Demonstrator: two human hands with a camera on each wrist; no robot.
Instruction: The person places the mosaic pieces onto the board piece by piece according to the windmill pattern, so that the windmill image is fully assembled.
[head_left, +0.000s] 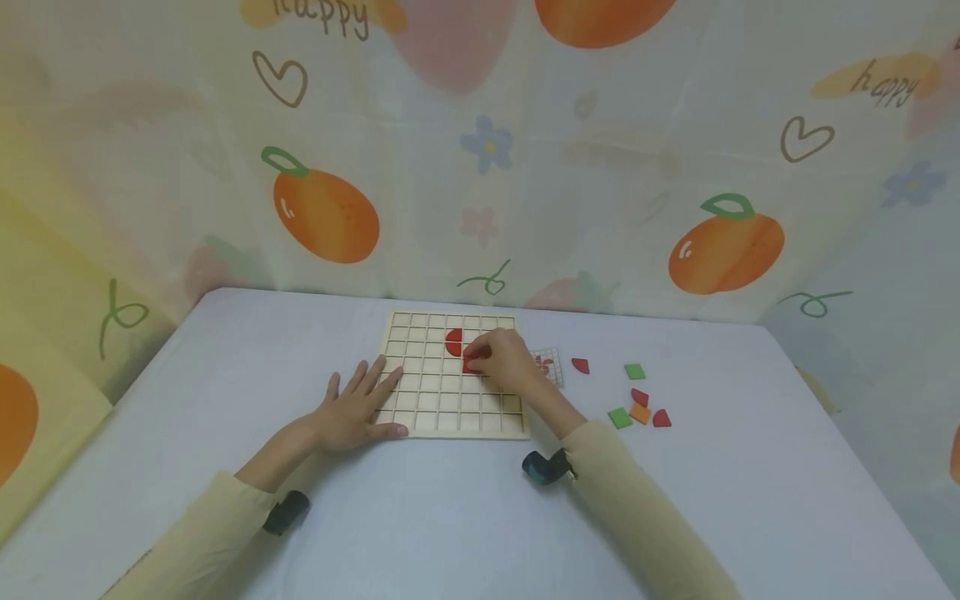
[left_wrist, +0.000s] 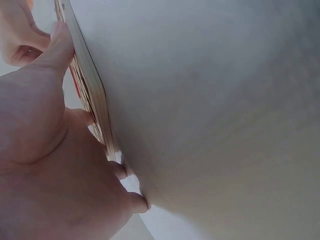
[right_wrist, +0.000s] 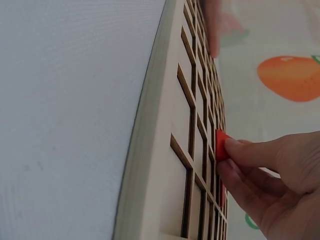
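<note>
A wooden grid board [head_left: 457, 434] lies on the white table. My left hand [head_left: 351, 415] spreads its fingers along the board's left edge, with the thumb at the near left corner. In the left wrist view, the thumb [left_wrist: 61, 47] rests on the board's rim. My right hand [head_left: 506, 360] is over the grid's middle and pinches a small red piece [right_wrist: 221, 146] between thumb and finger, at the cells. Just left of those fingertips, red quarter-round pieces [head_left: 453, 342] sit in cells, forming a half disc. The right hand partly hides the grid's right side.
Right of the board lies a small card with a red pattern on a grid [head_left: 553, 371], partly behind the right hand. Farther right are loose red pieces [head_left: 581, 366], green squares [head_left: 635, 372] and an orange square [head_left: 640, 413]. A printed curtain [head_left: 420, 242] hangs behind the table.
</note>
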